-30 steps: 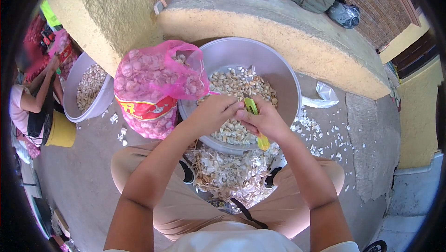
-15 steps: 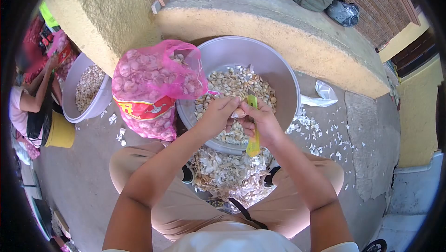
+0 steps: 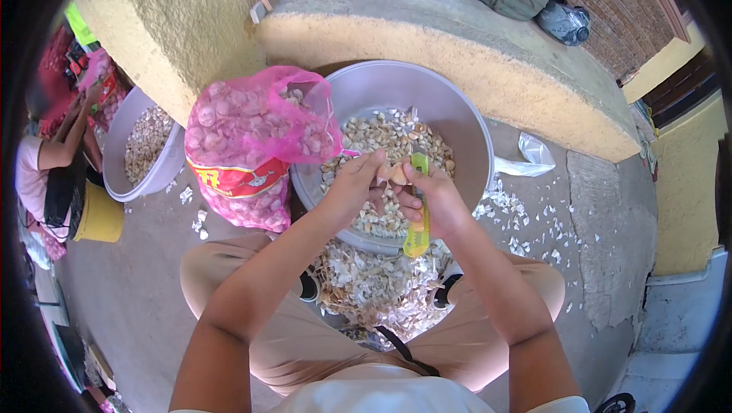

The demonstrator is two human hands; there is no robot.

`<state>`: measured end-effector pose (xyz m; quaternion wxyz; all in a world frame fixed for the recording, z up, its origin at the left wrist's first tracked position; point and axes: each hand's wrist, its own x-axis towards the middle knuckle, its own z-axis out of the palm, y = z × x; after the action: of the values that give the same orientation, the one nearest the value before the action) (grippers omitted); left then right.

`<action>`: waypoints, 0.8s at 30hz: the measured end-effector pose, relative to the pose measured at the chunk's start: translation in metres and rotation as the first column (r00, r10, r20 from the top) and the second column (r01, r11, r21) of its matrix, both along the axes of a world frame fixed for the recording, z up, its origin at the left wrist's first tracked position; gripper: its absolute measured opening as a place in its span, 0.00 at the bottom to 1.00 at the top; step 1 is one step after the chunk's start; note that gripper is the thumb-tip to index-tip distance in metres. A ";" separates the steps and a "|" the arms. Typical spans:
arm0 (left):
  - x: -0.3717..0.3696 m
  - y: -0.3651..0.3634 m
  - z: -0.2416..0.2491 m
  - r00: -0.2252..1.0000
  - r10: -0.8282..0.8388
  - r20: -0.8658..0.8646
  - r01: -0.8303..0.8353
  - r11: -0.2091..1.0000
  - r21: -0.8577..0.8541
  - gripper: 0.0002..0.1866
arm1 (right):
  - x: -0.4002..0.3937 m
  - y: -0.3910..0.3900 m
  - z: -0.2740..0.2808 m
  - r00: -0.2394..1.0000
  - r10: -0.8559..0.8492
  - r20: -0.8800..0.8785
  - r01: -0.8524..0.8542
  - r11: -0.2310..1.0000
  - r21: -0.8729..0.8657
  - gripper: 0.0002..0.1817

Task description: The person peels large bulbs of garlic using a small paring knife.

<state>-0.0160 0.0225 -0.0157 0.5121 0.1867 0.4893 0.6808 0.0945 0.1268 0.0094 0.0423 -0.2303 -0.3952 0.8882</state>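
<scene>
My right hand point(image 3: 436, 201) is closed around a yellow-green box cutter point(image 3: 418, 238), its blade end pointing up and away from me. Between my two hands is a garlic clove point(image 3: 398, 176), pinched by the fingertips of my left hand point(image 3: 358, 188) and touching my right thumb. Both hands are over a large grey-lilac tub point(image 3: 465, 112) with many loose garlic cloves point(image 3: 396, 135) in it. Left of the tub stands a pink mesh sack point(image 3: 236, 127) full of garlic bulbs, its open top leaning over the rim.
Garlic skins point(image 3: 374, 283) are heaped between my feet, and more flakes point(image 3: 507, 203) lie on the floor at right. A white plastic bag point(image 3: 526, 158) rests beside the tub. At far left, a person point(image 3: 57, 154) sits by another tub point(image 3: 164, 150) and a yellow bucket point(image 3: 99, 213).
My hands have drawn slightly apart, and more of the clove shows between them. The cutter stays in my right hand, turned a little more upright.
</scene>
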 end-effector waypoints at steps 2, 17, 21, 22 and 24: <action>-0.001 0.000 0.001 1.000 -0.008 0.003 0.008 1.000 0.020 0.19 | 0.001 0.008 0.000 0.998 0.053 -0.022 -0.054 0.998 -0.021 0.09; -0.011 -0.004 0.009 0.547 0.070 -0.834 -0.174 0.984 -0.032 0.11 | -0.001 0.017 -0.004 0.962 -0.258 0.085 0.248 0.962 0.114 0.13; -0.009 -0.004 0.001 0.276 0.176 -0.945 -0.151 0.979 0.138 0.08 | -0.003 0.006 0.005 0.982 -0.065 0.177 0.021 0.971 0.240 0.18; -0.007 -0.004 0.001 0.303 0.174 -0.937 -0.136 0.981 0.138 0.08 | -0.004 0.004 0.003 0.986 -0.026 0.162 -0.026 0.950 0.312 0.18; -0.006 -0.003 -0.001 0.278 0.210 -0.937 -0.116 0.976 0.184 0.07 | -0.006 0.000 0.002 0.986 -0.011 0.168 -0.070 0.882 0.465 0.18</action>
<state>-0.0222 0.0196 -0.0165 0.0422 0.5223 0.6860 0.5047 0.0887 0.1271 0.0112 0.0503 -0.2802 -0.6041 0.7443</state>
